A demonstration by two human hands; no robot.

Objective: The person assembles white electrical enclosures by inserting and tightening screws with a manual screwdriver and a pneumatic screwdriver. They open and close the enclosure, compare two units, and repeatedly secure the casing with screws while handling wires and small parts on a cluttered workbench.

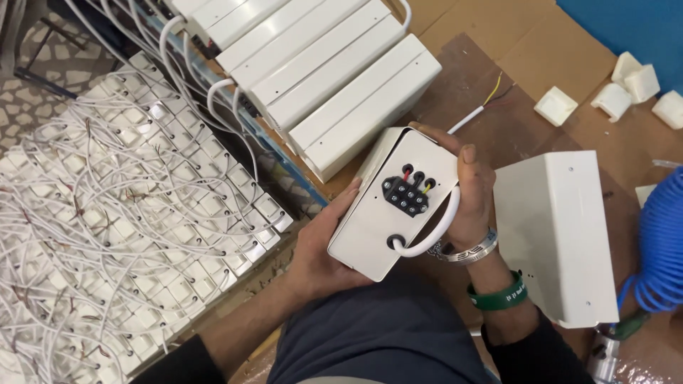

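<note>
Both hands hold a cream metal box (377, 227) above my lap. Its upper face carries a black terminal block (407, 195) with red, black and yellow wires at its top. A white cable (435, 227) loops from a hole near the box's lower end up along its right edge. My left hand (320, 249) cups the box from below and left. My right hand (471, 195) wraps the right side, thumb on the top edge, over the cable. A steel bangle and a green wristband sit on the right wrist.
A row of finished cream boxes (334, 78) with white cables lies ahead. A big heap of small white boxes with tangled wires (121, 213) fills the left. A bent cream cover (558, 235) lies at right, beside a blue coiled hose (662, 249). Small white plastic caps (629, 89) sit far right.
</note>
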